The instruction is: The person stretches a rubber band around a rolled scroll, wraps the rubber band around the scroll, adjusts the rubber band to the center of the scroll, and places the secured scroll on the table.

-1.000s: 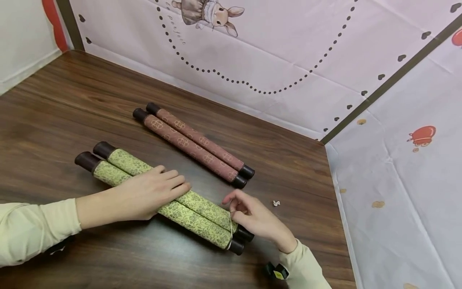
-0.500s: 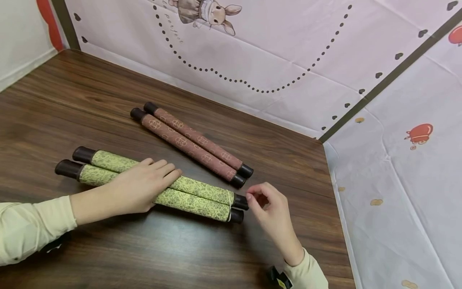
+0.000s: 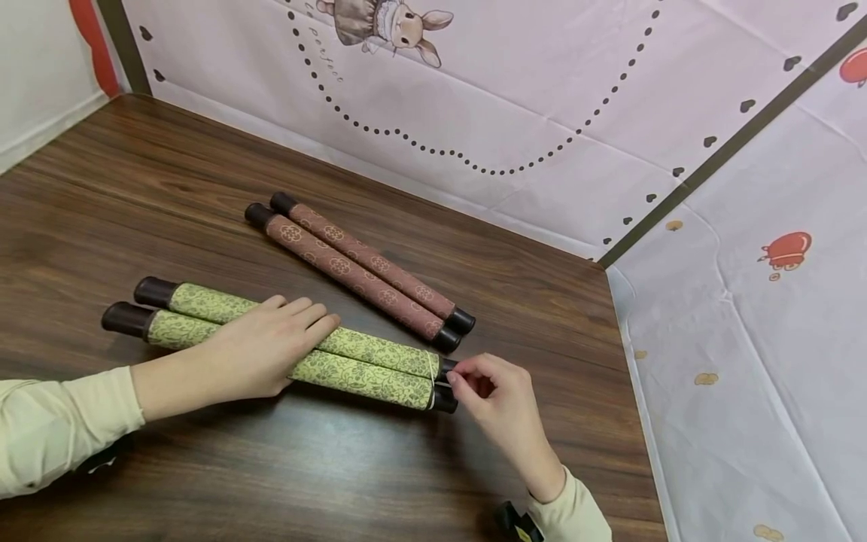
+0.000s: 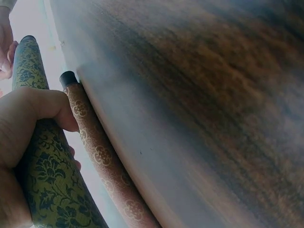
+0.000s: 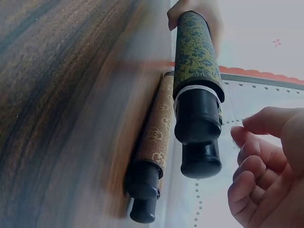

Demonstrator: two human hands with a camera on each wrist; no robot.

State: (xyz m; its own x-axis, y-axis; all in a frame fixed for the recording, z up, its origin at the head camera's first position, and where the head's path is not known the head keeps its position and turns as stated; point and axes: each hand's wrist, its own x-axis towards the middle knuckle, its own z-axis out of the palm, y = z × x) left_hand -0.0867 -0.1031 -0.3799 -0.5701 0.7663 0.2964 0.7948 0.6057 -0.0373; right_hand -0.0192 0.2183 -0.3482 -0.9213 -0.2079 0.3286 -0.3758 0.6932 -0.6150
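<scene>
A scroll with yellow-green floral fabric [image 3: 372, 384] and dark knobs is rolled from both ends into two rolls lying side by side. My left hand [image 3: 264, 350] grips it across the middle, fingers over the far roll; the left wrist view shows the thumb curled round the scroll [image 4: 52, 175]. Round its right end runs a thin white elastic band [image 3: 432, 380], seen as a loop by the black knobs in the right wrist view. My right hand [image 3: 501, 395] is at that end, thumb and forefinger pinching a strand of the band.
A second scroll, reddish-brown with gold flowers [image 3: 359, 275], lies behind the green one on the dark wooden table [image 3: 271, 467]. Printed cloth walls [image 3: 474, 98] stand along the back and right edges of the table.
The green scroll has swung, its left end toward me and its right end away. The right hand let the band settle, drew off to the right, then came back to the knobs.
</scene>
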